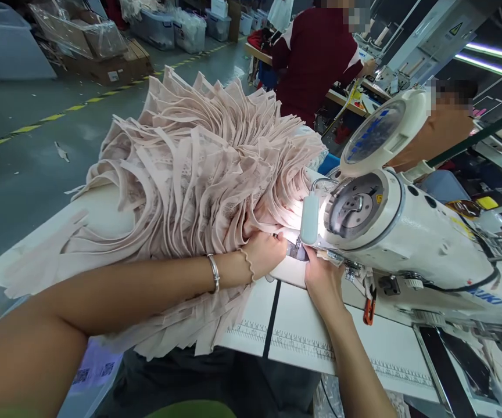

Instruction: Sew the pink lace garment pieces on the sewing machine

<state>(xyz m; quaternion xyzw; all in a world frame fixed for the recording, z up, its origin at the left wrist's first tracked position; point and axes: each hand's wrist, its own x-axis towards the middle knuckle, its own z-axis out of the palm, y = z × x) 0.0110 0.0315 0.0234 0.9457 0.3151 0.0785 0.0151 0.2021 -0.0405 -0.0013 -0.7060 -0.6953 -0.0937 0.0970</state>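
My left hand [268, 253], with a silver bangle and a thin twisted band at the wrist, is closed just left of the sewing machine's [425, 232] needle area. Its knuckles lie against the front edge of a large heap of pale pink fabric pieces [203, 180]; what its curled fingers hold is hidden. Beneath the machine head is my right hand [324, 281], its thumb stretched toward the presser foot and its other fingers mostly out of sight. A small lamp [309, 217] throws bright light between the two hands.
Orange-handled snips [369, 306] hang by the machine. A ruler scale [303, 343] runs along the table's front edge. The machine's round cover [375, 133] stands raised. Behind, a person in a dark red top [316, 58] works at another table; boxes [107, 64] stand at far left.
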